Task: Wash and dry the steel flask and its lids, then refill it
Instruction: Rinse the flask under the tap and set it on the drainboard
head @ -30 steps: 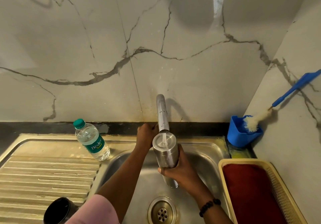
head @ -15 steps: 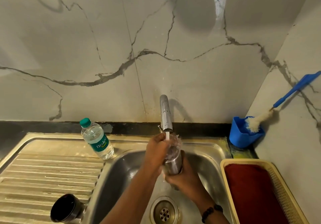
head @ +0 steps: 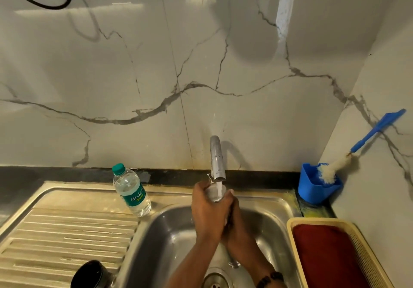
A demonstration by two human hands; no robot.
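The steel flask (head: 214,195) stands upright under the tap (head: 217,159), mouth up, with a stream of water running into it. My left hand (head: 209,213) wraps round its upper body from the left. My right hand (head: 238,227) grips it from the right and lower down. Only the flask's rim and its base tip (head: 234,264) show between and below the hands. A black lid (head: 90,275) lies on the draining board at the lower left.
A small water bottle (head: 131,191) with a green cap stands at the sink's back left corner. The steel sink (head: 169,232) has its drain (head: 215,282) at the bottom. A blue holder (head: 317,187) with a bottle brush (head: 335,167) sits at right. A yellow basket (head: 366,256) holds a red cloth (head: 328,258).
My left hand has come off the tap handle and closed round the flask. Water now runs into the flask's mouth, and the flask has risen closer to the spout.
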